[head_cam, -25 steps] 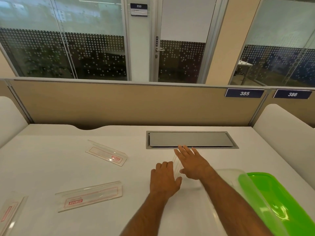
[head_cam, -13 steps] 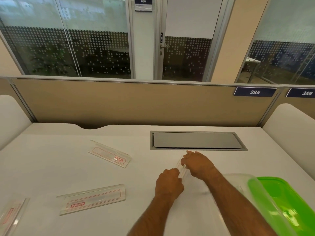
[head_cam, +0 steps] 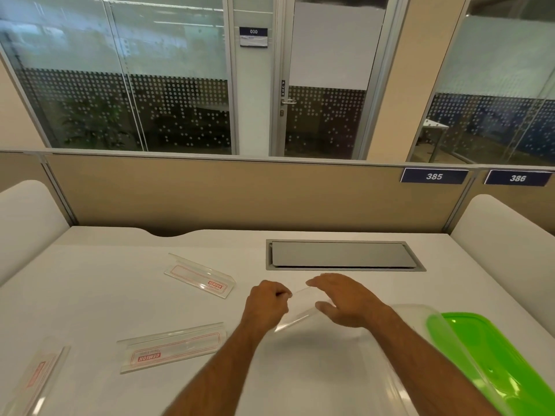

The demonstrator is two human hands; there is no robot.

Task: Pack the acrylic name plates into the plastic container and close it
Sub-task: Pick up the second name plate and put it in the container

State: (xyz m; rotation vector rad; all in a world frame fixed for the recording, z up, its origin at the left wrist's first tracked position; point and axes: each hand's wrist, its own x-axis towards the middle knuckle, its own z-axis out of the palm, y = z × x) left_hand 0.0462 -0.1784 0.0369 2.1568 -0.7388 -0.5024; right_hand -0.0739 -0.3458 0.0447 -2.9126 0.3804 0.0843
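Both hands are over the middle of the white bench [head_cam: 90,295], just in front of the grey cable hatch [head_cam: 345,255].

Left hand [head_cam: 265,304]: fingers curled in, pinching the left end of a clear acrylic name plate [head_cam: 300,310]. Right hand [head_cam: 345,301]: fingers loosely arched over the plate's right side, thumb under it. Contact looks like fingertips only, and I can't tell if that grip is firm. The plate is lifted off the bench and tilted, far end higher, near end sloping down toward the clear plastic container [head_cam: 399,379]. It's transparent and motion-blurred, so I can only partly make out its edges.

The container sits at lower right, under and beside my right forearm. Its walls are clear and hard to trace; I can't tell if anything is inside. Its green lid [head_cam: 492,364] lies at its right side, touching or overlapping the rim, off the container.

Three more name plates lie loose on the bench, all with red printing:
- one at centre left [head_cam: 199,279], angled, near the left hand but apart from it
- one nearer me [head_cam: 172,349], lying flat, lettering upside down from this view
- one at the bottom-left corner [head_cam: 36,376], partly cut off by the frame

Behind the bench, the tan partition carries tags 385 [head_cam: 434,176] and 386 [head_cam: 517,178].
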